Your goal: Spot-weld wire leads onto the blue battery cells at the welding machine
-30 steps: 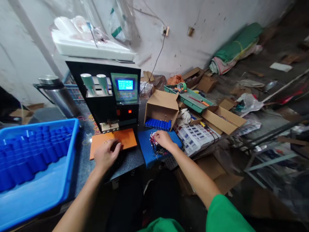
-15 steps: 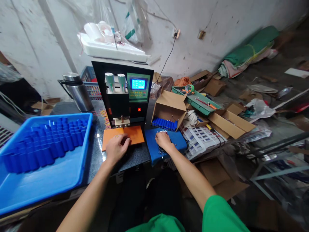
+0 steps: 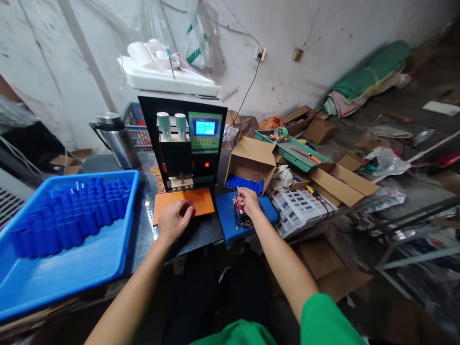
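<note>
My left hand (image 3: pixel 173 221) rests on an orange board (image 3: pixel 203 200) in front of a black spot welder (image 3: pixel 174 158) with a lit screen. Its fingers curl inward near the copper welding tips (image 3: pixel 182 180); whatever they hold is hidden. Over a blue mat (image 3: pixel 224 218) on the right, my right hand (image 3: pixel 248 200) pinches a connector wire (image 3: pixel 236 203). Thin red and dark wires with small metal ends hang and lie below these fingers. Just behind this hand, an open cardboard box (image 3: pixel 251 160) holds a row of blue-wrapped battery cells (image 3: pixel 245 184).
On the left stands a blue tray (image 3: pixel 108 263) with many blue cylindrical cells (image 3: pixel 77 211). A steel jug (image 3: pixel 117 141) is behind it. To the right are a green tool tray (image 3: pixel 305 160), a white plastic crate (image 3: pixel 300 208) and cardboard boxes (image 3: pixel 343 184).
My right hand has risen slightly from the wire pile, drawing up wires between its fingers. My left hand stays on the orange board.
</note>
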`<state>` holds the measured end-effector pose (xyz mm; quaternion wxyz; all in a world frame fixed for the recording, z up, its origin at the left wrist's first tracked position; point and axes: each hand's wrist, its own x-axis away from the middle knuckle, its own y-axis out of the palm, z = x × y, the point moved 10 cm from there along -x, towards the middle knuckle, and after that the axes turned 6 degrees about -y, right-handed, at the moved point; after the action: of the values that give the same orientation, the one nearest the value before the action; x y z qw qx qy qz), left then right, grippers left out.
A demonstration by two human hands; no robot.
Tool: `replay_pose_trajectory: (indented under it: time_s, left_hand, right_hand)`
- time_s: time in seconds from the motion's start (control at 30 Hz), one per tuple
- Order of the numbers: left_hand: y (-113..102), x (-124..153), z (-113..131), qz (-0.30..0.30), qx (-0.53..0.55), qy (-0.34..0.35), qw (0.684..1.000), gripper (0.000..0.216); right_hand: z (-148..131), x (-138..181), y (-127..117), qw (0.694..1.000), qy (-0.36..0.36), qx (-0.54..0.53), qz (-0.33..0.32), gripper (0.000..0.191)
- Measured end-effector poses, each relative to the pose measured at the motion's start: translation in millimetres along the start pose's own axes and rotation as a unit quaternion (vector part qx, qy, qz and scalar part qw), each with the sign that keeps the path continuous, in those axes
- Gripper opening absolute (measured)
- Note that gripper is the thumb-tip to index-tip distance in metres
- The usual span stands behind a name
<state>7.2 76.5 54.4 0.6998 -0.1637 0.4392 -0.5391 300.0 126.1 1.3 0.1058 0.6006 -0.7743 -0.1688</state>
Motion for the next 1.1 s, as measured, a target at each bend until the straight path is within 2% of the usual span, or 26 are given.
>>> replay_pose_trajectory:
  time_s: [0.1,0.27,0.33,0.4,0.57,0.67,0.83,1.03,1.1]
  left_hand:
    - [0.4,-1.0,0.0,-0.003,0.003,-0.002,1.0,0.029]
    - [1.6,-1.9,-2.9,-0.002,0.002,-0.012,1.0,0.032]
    - [2.4,-2.1,-3.2,-0.003,0.004,-0.012,1.0,0.032]
    - [2.5,-2.4,-3.7,-0.004,0.001,-0.015,1.0,0.033]
    - [2.7,-2.9,-6.1,-0.013,-0.001,-0.026,1.0,0.034]
    - [3.7,-3.2,-7.6,-0.025,0.017,-0.028,0.999,0.035]
    - [4.3,-3.4,-9.7,-0.036,0.035,-0.036,0.998,0.036]
    - [3.9,-3.5,-8.5,-0.032,0.023,-0.037,0.999,0.036]
    - [3.6,-3.2,-8.6,-0.031,0.021,-0.038,0.999,0.036]
  right_hand:
    - [-7.6,-0.4,-1.4,0.999,-0.019,-0.028,0.016,0.023]
    - [2.9,0.3,-15.5,0.984,0.008,0.175,0.027,0.018]
    - [1.3,-0.1,-21.9,0.977,-0.005,0.211,0.039,0.017]
    - [-1.8,-0.6,-23.3,0.981,-0.014,0.192,0.04,0.016]
    - [-10.9,0.7,-12.2,1.0,0.011,-0.01,0.025,0.023]
    - [-21.1,4.1,-2.1,0.998,0.009,-0.064,0.002,0.025]
    - [-33.2,9.8,6.3,0.998,-0.019,-0.06,-0.031,0.024]
    - [-50.7,0.1,14.8,0.996,-0.07,-0.049,-0.011,0.024]
    - [-52.8,-6.4,20.2,0.997,-0.076,-0.015,-0.004,0.022]
